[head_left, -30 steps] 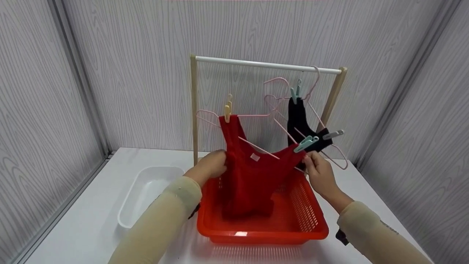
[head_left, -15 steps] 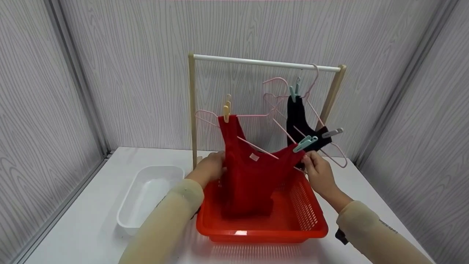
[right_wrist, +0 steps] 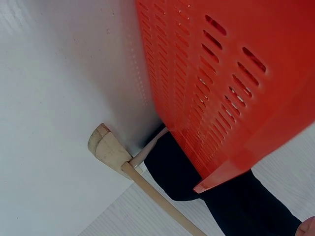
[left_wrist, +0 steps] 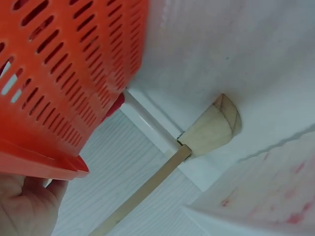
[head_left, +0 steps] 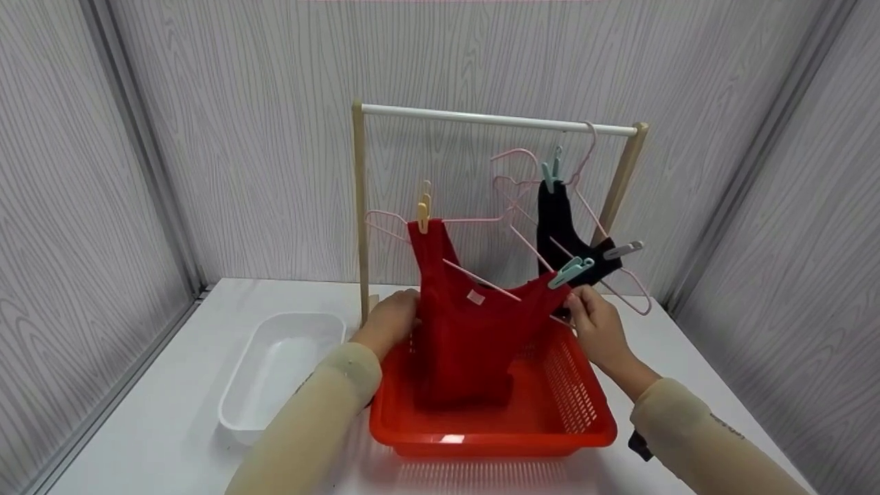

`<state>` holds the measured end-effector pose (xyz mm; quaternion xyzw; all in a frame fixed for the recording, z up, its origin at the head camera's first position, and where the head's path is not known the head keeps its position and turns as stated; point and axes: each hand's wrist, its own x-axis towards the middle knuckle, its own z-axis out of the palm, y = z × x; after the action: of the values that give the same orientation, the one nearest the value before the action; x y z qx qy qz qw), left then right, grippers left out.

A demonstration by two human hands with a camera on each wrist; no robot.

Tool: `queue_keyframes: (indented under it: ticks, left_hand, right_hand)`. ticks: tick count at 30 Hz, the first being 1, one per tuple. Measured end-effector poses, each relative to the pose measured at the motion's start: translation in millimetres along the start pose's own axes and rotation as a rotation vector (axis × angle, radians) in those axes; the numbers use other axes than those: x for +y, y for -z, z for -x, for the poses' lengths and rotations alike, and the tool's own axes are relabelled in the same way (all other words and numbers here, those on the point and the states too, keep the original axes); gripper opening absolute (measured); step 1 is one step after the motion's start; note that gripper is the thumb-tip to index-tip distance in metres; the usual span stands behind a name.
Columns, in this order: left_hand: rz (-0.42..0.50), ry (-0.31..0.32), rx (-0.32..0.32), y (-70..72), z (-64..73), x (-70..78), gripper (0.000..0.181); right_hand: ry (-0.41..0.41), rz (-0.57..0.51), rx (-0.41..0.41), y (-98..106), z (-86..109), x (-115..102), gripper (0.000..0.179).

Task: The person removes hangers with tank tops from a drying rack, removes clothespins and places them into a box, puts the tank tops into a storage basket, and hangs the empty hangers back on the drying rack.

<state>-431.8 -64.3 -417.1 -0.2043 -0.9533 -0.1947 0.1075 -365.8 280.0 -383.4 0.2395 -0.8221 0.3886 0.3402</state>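
Note:
A red tank top (head_left: 460,337) hangs tilted from a pink hanger (head_left: 474,220). A yellow clothespin (head_left: 423,214) clips its left strap and a teal clothespin (head_left: 570,272) its right strap. Just below the teal clothespin, my right hand (head_left: 599,323) pinches the top's edge between thumb and fingers. My left hand (head_left: 392,320) is at the top's left side; its fingertips are hidden behind the cloth, so I cannot tell their grip. In the left wrist view, part of the left hand (left_wrist: 30,206) shows near the basket rim. The top's lower end hangs inside the red basket (head_left: 495,438).
A wooden rack with a white rod (head_left: 481,118) stands behind. A black garment (head_left: 560,227) hangs there, held by teal and grey clothespins (head_left: 623,250), close to the right hand. To the left lies a white tray (head_left: 237,385). Panel walls enclose the table (head_left: 151,412).
My left hand has shifted slightly left, and its fingers have slipped farther behind the red tank top. The right hand stays at the strap.

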Motion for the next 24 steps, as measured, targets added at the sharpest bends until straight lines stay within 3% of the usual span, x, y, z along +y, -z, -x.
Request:
queue_keyframes:
  ticks: [7, 16, 19, 22, 24]
  left_hand:
    - [-0.134, -0.096, 0.104, -5.6, 0.7, -4.8, 0.027]
    - [-0.129, -0.122, 0.250, -14.9, 3.0, -6.9, 0.007]
    - [-0.079, -0.095, 0.216, -14.2, 2.2, -6.6, 0.018]
    - [-0.032, -0.069, 0.121, -8.8, 0.8, -5.3, 0.022]
    - [-0.044, -0.088, 0.091, -5.2, -0.3, -4.4, 0.023]
  right_hand:
    - [-0.024, -0.019, 0.004, -2.4, 0.7, 3.4, 0.014]
    - [-0.022, -0.015, -0.008, -0.6, 1.9, -2.6, 0.016]
    - [-0.034, -0.016, -0.013, -1.2, 2.9, -2.5, 0.016]
    - [-0.022, -0.015, -0.003, -1.8, 2.5, 3.6, 0.016]
    - [-0.015, -0.019, 0.000, -0.6, 1.6, 4.6, 0.015]
